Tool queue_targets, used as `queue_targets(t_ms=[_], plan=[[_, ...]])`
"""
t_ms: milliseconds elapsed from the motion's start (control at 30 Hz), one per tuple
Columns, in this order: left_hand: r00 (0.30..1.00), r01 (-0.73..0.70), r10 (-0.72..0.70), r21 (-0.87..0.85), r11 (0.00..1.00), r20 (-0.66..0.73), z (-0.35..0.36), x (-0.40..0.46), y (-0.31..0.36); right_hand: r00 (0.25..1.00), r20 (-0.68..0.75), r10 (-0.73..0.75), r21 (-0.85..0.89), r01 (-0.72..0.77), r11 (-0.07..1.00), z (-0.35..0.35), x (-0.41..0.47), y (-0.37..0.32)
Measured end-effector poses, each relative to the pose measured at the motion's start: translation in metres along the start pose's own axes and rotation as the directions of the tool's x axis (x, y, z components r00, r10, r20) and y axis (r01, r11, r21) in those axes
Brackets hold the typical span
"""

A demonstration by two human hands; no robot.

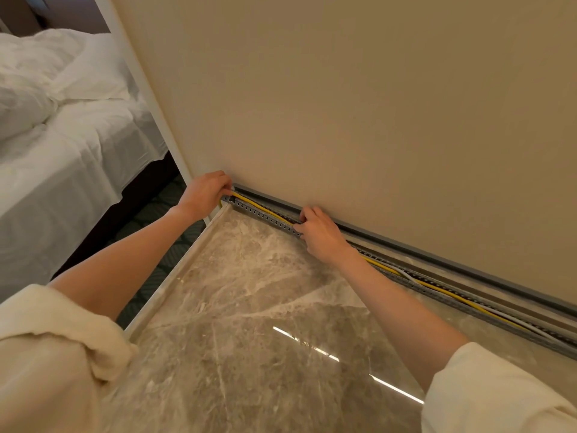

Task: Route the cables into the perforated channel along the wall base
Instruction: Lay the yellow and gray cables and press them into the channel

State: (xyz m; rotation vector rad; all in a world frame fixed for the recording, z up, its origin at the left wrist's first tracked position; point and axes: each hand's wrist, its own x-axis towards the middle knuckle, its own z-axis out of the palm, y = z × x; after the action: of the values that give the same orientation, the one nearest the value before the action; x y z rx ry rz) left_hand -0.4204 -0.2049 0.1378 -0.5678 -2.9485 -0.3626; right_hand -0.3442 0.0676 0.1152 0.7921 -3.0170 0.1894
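A grey perforated channel [265, 215] runs along the base of the beige wall, from the wall corner down to the right edge. A yellow cable [260, 207] lies inside it, and a white cable [415, 278] joins it further right. My left hand [204, 192] sits at the channel's left end, fingers closed on the yellow cable there. My right hand [321, 234] rests on the channel about midway, fingertips curled onto the cables and the channel's front wall. The stretch of cable under my right hand is hidden.
A glossy marble floor [249, 307] spreads below the channel, bordered by a pale stone threshold [175, 270]. A grey skirting strip [437, 256] runs above the channel. A bed with white linen [62, 135] stands at the left over patterned carpet [156, 210].
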Motion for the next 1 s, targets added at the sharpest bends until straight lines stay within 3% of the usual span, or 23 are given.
queue_targets(t_ms=[133,300,467,733,1000], plan=[[0.999,0.046,-0.046,-0.031,0.998,0.011,0.0,0.0,-0.007,1.0,0.011,-0.013,0.031,0.012,0.999,-0.001,0.001,0.002],[0.973,0.075,-0.055,-0.082,0.994,0.225,-0.006,0.01,-0.012,1.0,0.012,0.004,0.081,-0.005,0.997,-0.002,0.001,0.004],[0.978,0.074,-0.056,-0.087,0.993,0.199,-0.006,0.006,-0.008,1.0,-0.002,0.023,0.101,-0.022,0.995,-0.002,0.003,0.003],[0.99,-0.126,0.134,0.15,0.981,-0.044,0.006,-0.018,-0.009,0.999,0.017,0.031,0.124,-0.033,0.992,-0.001,0.002,0.005],[0.963,-0.271,0.242,0.392,0.879,0.122,0.0,-0.005,-0.005,0.999,0.035,0.031,0.129,-0.035,0.991,-0.004,0.001,0.007]])
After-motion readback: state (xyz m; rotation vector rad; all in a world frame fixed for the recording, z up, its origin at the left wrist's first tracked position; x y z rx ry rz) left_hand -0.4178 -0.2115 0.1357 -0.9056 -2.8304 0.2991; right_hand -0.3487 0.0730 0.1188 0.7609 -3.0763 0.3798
